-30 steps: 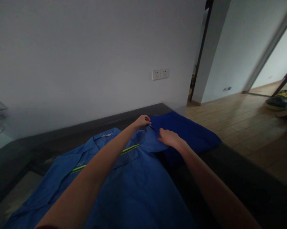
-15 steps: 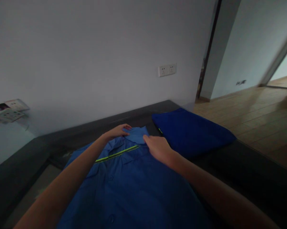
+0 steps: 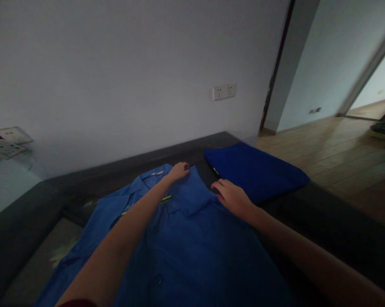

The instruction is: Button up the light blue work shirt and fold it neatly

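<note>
A blue button-up work shirt [image 3: 192, 247] lies spread in front of me, with a yellow-green stripe across its chest and a pale label inside the collar. My left hand [image 3: 179, 171] is at the far edge of the shirt, its fingers bent in and closed on the cloth beside the collar. My right hand [image 3: 233, 197] rests at the shirt's right edge, fingers loosely curved and apart from the thumb. Between the two hands lies a flap of the shirt's cloth. My left forearm hides part of the chest stripe.
A folded darker blue garment [image 3: 259, 170] lies just right of my right hand on the dark surface [image 3: 307, 226]. Behind is a pale wall with a double socket [image 3: 224, 91]; another socket box [image 3: 7, 143] hangs at left. Wooden floor [image 3: 339, 149] stretches away at right.
Both hands have moved to the right, the left also slightly away from me. My right hand has let go of the cloth flap, which now lies flatter, and the collar label has come into view.
</note>
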`<state>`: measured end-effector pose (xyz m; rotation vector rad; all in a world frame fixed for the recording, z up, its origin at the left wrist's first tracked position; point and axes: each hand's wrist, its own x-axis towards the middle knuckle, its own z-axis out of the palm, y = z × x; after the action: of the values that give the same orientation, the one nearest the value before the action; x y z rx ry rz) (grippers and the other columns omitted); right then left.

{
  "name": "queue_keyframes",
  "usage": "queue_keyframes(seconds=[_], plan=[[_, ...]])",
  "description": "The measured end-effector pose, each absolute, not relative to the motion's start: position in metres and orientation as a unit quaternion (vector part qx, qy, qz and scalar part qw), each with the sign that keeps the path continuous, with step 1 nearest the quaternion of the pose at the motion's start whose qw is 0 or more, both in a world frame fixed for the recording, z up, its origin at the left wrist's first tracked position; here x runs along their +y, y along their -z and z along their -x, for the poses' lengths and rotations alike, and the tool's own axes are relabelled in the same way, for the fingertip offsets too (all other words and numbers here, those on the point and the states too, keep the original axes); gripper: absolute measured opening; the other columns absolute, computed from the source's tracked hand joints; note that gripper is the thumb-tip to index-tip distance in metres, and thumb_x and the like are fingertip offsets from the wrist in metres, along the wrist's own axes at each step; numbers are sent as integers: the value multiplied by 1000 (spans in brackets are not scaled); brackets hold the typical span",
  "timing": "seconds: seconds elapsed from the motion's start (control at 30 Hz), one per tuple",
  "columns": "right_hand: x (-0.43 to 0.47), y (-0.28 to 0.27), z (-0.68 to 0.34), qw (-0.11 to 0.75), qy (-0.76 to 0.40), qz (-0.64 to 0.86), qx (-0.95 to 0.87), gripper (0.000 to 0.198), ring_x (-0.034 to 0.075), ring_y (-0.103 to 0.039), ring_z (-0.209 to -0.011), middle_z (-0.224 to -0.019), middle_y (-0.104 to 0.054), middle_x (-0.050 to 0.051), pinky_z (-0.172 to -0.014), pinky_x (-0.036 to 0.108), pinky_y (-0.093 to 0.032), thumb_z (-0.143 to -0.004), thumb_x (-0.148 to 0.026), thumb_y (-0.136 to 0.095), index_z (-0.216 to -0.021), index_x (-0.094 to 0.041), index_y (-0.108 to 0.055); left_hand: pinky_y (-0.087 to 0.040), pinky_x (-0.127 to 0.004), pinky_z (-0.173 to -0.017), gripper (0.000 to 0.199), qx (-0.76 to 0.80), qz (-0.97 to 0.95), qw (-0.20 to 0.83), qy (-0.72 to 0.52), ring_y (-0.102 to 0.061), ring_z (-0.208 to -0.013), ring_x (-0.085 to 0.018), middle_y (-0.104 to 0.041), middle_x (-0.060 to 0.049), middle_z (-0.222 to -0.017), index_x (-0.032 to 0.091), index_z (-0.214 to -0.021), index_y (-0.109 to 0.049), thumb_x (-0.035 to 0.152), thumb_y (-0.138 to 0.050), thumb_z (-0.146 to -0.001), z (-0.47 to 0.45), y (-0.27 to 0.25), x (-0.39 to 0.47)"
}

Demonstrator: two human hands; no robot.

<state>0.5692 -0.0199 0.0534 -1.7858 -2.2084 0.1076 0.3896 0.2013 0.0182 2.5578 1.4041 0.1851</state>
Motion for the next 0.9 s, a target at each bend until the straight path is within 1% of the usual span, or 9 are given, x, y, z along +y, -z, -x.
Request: queue_keyframes(seconds=[0.07,0.13,0.2,0.3,0.37,0.43,0.53,0.6,0.9], plan=[[-30,-36,-568,155,-31,617,-771,28,21,-55,-106,-114,-60,10,-86,33,-47,-88,-11,-47,-113,-16,-58,-43,-32,-95,32,501,-857,102,-69,-58,-111,-26,-61,-18,-118,11,-112,-61,27,-52,-86,-407,-7,206],[-34,-21,-564,149,-16,623,-768,29,22,-55,-105,-114,-60,12,-87,34,-47,-89,-12,-47,-116,-14,-57,-45,-35,-92,34,529,-840,93,-72,-59,-109,-29,-59,-22,-116,8,-109,-61,33,-51,-87,-420,2,209],[-32,-12,-560,137,-2,623,-770,29,22,-55,-103,-112,-60,13,-87,35,-48,-90,-14,-48,-118,-13,-56,-47,-36,-89,36,549,-828,87,-74,-60,-108,-30,-59,-23,-114,8,-107,-60,37,-48,-89,-428,8,210],[-26,-5,-558,123,9,612,-781,29,23,-56,-101,-111,-61,13,-86,36,-48,-89,-15,-50,-117,-13,-56,-48,-34,-84,35,555,-825,81,-73,-62,-104,-28,-59,-21,-112,10,-103,-61,37,-44,-91,-435,10,210],[-24,-3,-559,121,22,611,-782,28,23,-56,-101,-111,-61,13,-87,35,-47,-89,-11,-48,-116,-13,-57,-48,-33,-83,31,549,-829,76,-78,-62,-102,-26,-59,-18,-111,12,-103,-60,35,-42,-92,-439,10,207],[-23,-2,-561,119,29,619,-776,28,21,-57,-99,-108,-62,12,-86,33,-47,-89,-7,-44,-114,-13,-57,-48,-32,-83,29,545,-832,66,-88,-62,-103,-24,-58,-15,-113,15,-106,-58,32,-39,-94,-445,11,202],[-24,-3,-565,105,27,630,-769,28,20,-59,-93,-101,-64,11,-81,30,-48,-89,-5,-41,-110,-13,-58,-48,-33,-82,27,541,-834,53,-100,-60,-104,-24,-55,-15,-118,17,-112,-53,30,-35,-96,-455,14,194],[-24,-5,-566,92,32,631,-770,27,20,-59,-92,-102,-64,11,-80,30,-48,-90,-5,-40,-107,-14,-58,-47,-33,-82,26,536,-837,50,-103,-59,-106,-23,-54,-14,-120,18,-114,-50,29,-34,-96,-461,17,192],[-24,-14,-564,53,32,635,-770,28,21,-60,-91,-102,-64,11,-77,31,-49,-89,-2,-38,-102,-14,-60,-46,-31,-79,21,533,-837,55,-111,-61,-101,-22,-61,-13,-110,19,-110,-47,28,-34,-97,-463,23,198]])
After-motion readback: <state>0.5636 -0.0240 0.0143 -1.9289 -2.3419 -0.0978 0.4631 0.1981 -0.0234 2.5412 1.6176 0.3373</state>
